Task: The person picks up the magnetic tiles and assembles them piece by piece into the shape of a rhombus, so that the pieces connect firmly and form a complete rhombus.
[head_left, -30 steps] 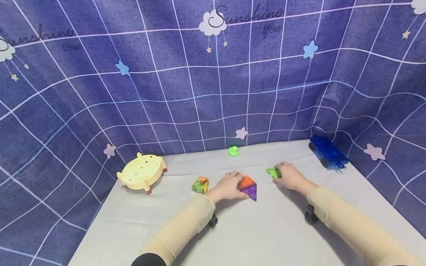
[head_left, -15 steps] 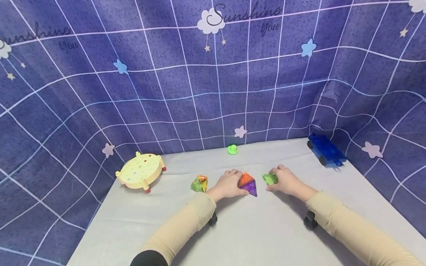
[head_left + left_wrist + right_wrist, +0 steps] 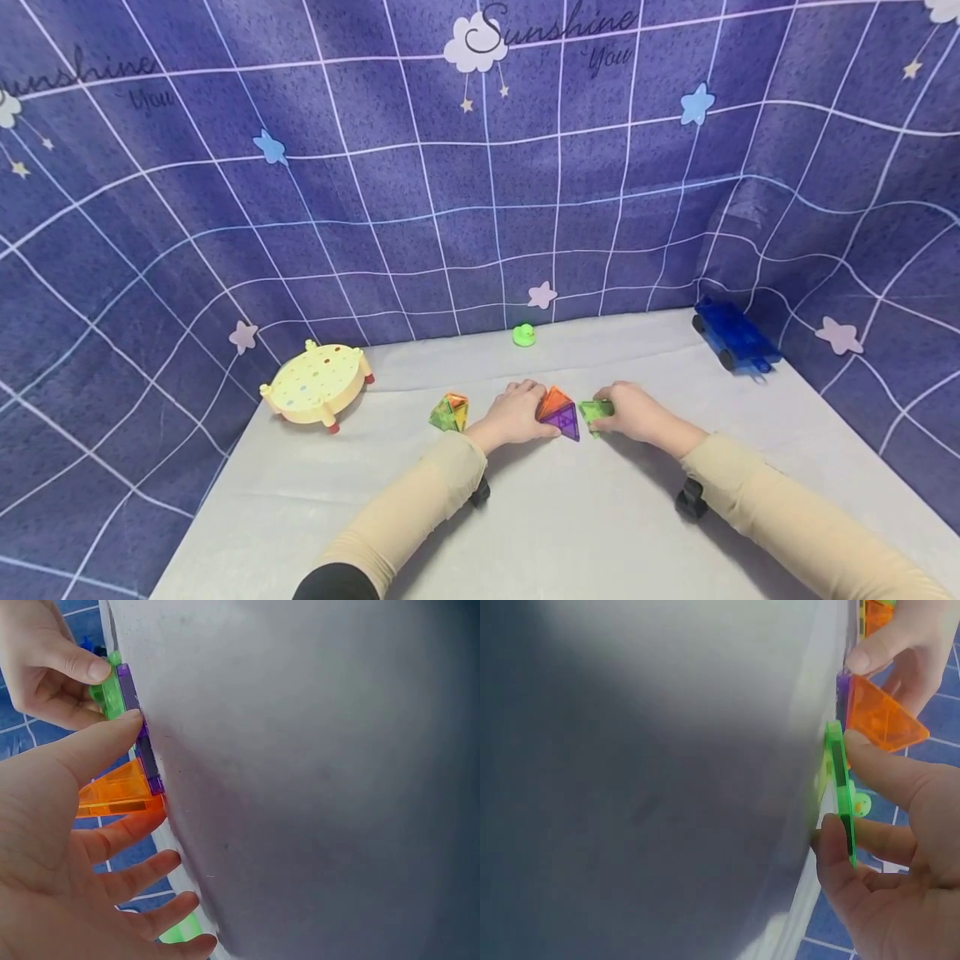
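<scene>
My left hand holds a translucent orange triangular magnetic tile joined to a purple triangular tile by the thumb and forefinger. In the left wrist view, its thumb lies on the purple tile, and the other fingers spread beyond the orange tile. A green tile is pinched in my right hand, just right of the purple tile. The right wrist view shows the green tile standing nearly on edge between thumb and fingers. Whether green and purple touch is unclear.
Left of the hands lies a small tile cluster in green, yellow and orange. A yellow round toy with stubby legs stands far left. A green duck sits at the back, a blue wheeled toy at back right, before a blue curtain.
My right hand has moved left and slightly nearer with the green tile, closing the gap to the purple tile. The purple and orange tiles have tilted slightly; my left hand has hardly moved.
</scene>
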Demonstrator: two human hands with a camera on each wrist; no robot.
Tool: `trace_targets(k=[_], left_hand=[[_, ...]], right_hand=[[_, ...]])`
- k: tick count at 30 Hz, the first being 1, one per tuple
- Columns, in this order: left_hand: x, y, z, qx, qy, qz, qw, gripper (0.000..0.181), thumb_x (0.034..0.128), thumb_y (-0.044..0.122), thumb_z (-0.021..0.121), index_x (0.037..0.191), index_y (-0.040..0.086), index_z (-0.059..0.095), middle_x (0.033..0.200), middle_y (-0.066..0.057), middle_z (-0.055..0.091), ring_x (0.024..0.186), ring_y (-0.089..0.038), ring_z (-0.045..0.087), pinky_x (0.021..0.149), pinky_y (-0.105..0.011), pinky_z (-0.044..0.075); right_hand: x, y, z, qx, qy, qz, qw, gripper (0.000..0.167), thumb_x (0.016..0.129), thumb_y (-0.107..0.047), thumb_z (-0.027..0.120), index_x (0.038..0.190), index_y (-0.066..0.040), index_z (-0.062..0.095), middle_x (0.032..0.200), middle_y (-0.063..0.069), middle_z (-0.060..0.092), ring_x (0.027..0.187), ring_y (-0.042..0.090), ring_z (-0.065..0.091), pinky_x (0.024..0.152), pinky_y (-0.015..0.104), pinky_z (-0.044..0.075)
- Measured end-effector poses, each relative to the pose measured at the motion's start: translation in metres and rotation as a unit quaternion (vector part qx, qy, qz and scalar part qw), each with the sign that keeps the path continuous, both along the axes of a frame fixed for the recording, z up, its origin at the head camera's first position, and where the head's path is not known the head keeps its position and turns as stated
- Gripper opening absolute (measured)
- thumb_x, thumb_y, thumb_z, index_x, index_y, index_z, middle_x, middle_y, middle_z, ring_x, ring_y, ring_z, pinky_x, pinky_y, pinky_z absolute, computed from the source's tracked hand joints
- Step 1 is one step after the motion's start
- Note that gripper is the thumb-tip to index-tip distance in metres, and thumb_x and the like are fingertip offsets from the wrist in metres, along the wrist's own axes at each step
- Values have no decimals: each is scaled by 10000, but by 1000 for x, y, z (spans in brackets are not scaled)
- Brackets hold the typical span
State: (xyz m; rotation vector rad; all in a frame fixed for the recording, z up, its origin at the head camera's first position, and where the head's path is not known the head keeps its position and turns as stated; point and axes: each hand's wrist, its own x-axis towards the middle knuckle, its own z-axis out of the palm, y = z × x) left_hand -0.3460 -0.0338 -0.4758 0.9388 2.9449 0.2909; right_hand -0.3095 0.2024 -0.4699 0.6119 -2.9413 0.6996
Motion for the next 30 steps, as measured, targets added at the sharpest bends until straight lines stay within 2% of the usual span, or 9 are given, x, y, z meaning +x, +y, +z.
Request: trace_targets(k=[5, 15, 24, 27, 30], left_hand=[[0, 0, 0, -18, 22, -3, 10000, 733, 827, 538, 789, 1376, 103, 573, 1359, -71, 576, 1174, -284, 548, 927, -448, 509], [2, -1, 2, -2, 19, -16, 10000, 732, 846, 528, 775, 1402, 102, 563, 1359, -72, 577, 1160, -278, 551, 910, -444, 513], [2, -3, 3, 32, -36, -92, 9999, 749, 850, 515, 772, 1434, 100, 553, 1395, -84, 564, 1212, -308, 538, 945, -471, 506], [3, -3, 4, 32, -54, -157, 9999, 756, 852, 522, 765, 1444, 101, 553, 1407, -90, 556, 1233, -324, 529, 955, -485, 503], [3, -3, 3, 50, -58, -215, 9997, 744, 850, 526, 762, 1433, 106, 566, 1406, -96, 555, 1239, -336, 525, 950, -497, 505]], right_hand=[[-2, -7, 0, 69, 8, -23, 10000, 467, 802, -217, 871, 1097, 105, 706, 1007, 193, 729, 942, 345, 683, 877, 497, 542], [-3, -12, 1, -355, 22, 108, 9993, 496, 768, -147, 885, 1171, 59, 683, 953, 136, 713, 888, 290, 675, 853, 491, 549], [-1, -12, 4, -712, 204, 312, 9968, 528, 736, -67, 878, 1211, 37, 672, 1054, 174, 711, 944, 329, 678, 885, 526, 534], [-1, -14, 5, -810, 262, 440, 9954, 531, 737, -38, 870, 1220, 41, 664, 1075, 189, 703, 903, 297, 681, 843, 484, 556], [-2, -18, 4, -984, 217, 603, 9931, 540, 742, -1, 853, 1234, 68, 642, 1096, 217, 683, 796, 196, 660, 745, 366, 574]])
